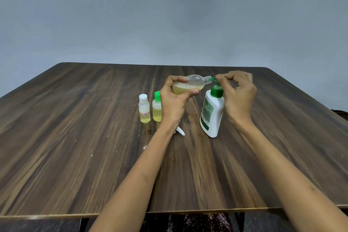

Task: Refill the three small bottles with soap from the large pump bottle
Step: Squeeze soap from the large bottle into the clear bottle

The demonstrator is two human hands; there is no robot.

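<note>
- The left hand (174, 96) grasps a clear round-bodied bottle (190, 85), thumb on the near side and fingers wrapped over the far side.
- This bottle is held in the air above the table (75, 137), tipped almost onto its side, with its uncapped neck pointing right.
- Yellowish soap with a foamy surface lies pooled along the lower side of the bottle; the upper part is clear.
- The open neck meets the green spout (212, 79) of the large pump bottle (212, 115); whether the spout tip sits inside the neck cannot be told.
- The right hand (237, 96) is on the pump head: thumb and forefinger pinch together at the top of the spout, the other fingers curled loosely to the right.
- The large pump bottle is white with a green label and green collar. It stands on the table, right of centre, leaning slightly left in the wide-angle view.
- Two small capped bottles stand upright side by side, left of the left hand.
- The white-capped bottle (144, 109) is the left one; it carries a small red-bordered label and holds yellow liquid in its lower part only.
- The green-capped bottle (157, 106), just right of it, holds yellow liquid up to near its shoulder.
- A small white cap-like piece (181, 131) lies on the table near the left wrist, partly hidden by the forearm.
- A smaller white fragment (145, 147) lies nearer the camera, to the left of the forearm.
</note>
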